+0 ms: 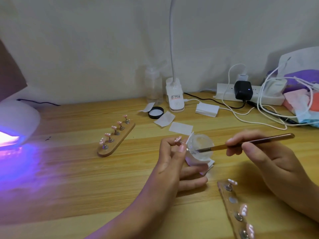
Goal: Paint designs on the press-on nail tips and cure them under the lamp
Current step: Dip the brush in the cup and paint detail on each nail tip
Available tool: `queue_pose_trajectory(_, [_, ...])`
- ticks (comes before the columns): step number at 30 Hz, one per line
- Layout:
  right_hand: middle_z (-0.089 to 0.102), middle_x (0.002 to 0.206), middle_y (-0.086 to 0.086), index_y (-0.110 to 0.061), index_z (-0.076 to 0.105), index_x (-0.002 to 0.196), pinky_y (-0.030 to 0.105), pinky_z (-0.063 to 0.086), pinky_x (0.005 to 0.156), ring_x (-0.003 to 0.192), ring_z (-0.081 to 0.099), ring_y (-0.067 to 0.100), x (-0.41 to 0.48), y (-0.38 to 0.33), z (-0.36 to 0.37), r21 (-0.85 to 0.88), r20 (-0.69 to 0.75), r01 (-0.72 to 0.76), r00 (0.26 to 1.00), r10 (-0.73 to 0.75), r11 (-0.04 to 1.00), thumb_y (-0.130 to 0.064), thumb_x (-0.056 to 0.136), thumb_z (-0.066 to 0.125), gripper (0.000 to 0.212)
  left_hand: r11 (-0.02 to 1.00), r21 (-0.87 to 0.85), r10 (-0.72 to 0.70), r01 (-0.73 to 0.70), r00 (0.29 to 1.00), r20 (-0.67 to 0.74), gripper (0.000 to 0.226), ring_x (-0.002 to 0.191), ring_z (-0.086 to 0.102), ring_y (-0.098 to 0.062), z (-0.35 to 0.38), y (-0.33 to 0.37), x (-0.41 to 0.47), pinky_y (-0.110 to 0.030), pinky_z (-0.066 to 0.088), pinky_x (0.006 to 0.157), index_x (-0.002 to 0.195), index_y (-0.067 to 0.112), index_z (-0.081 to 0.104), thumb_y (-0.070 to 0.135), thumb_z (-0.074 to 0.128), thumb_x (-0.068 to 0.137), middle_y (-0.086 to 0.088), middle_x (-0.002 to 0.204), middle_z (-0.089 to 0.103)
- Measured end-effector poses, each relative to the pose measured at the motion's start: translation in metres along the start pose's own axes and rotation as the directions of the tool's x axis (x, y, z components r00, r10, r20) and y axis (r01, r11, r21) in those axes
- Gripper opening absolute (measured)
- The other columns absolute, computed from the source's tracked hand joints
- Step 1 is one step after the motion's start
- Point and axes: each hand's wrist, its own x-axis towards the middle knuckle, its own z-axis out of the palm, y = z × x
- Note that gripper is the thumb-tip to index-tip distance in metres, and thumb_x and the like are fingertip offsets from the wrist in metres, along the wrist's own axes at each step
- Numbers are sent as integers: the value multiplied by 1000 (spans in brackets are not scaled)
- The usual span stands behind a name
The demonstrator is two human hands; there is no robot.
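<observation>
The right hand grips a brush pen-fashion between thumb and fingers. The brush's long axis runs nearly level across the view, with the handle out to the right and slightly higher. Its bristles point left into a small clear jar that sits in a wrap of white tissue. Just left of the jar's rim, the left hand pinches one pink nail tip on its little stand between thumb and forefinger. Its lower fingers curl under the tissue and seem to steady the jar. The nail tip therefore lies straight beyond the bristles along the brush's own line, just beside them and not touching. I judge the next stroke needs only a short lift out of the jar and a push leftward by the right hand (the left is already in place). Other tips stand on the far holder and the near holder on the tabletop. The curing lamp glows violet at the far left, well apart from both hands. The only writing is a red-marked label on the desk lamp, too blurred to read.
</observation>
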Motion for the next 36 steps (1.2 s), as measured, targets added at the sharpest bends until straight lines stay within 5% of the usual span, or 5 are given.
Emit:
queue_pose_trajectory(7, [62,93,-6,-7,62,97,21,49,81,87,61,14,-1,1,-3,-42,33,93,995,-92,995,-16,91,41,24,999,-32,35,-33,996,76,12,106,69,-29,-1,-3,2,-42,58,85,87,48,61,44,50,89,17,123,61])
queue_pose_trajectory(22, [51,96,-12,-13,61,85,30,37,81,92,50,12,-3,-5,-1,-426,241,337,937,-254,840,-13,84,40,21,997,-15,72,-71,994,86,12,107,69,-27,0,-3,1,-33,56,89,93,44,60,45,48,90,23,130,59])
queue_pose_trajectory(27, [54,91,-12,-13,60,85,27,40,78,88,53,11,-2,-2,-1,-312,177,267,959,-220,912,-15,87,38,22,997,-52,60,-55,995,86,12,107,69,-28,0,-3,1,-34,56,89,91,43,62,44,50,89,21,131,59])
queue_pose_trajectory(33, [60,86,-11,-30,66,86,16,46,77,82,55,9,3,-1,-5,59,-163,30,986,-21,998,-25,86,44,23,972,-231,-21,34,998,59,15,103,69,-39,-2,5,3,-40,57,89,79,35,67,40,55,88,7,116,71])
queue_pose_trajectory(36, [60,84,-8,-33,68,83,15,46,76,80,54,8,5,5,-10,126,-242,-35,968,65,991,-22,89,44,28,966,-242,-84,92,995,47,17,100,69,-43,-1,10,7,-42,58,86,97,28,63,38,58,84,6,121,69])
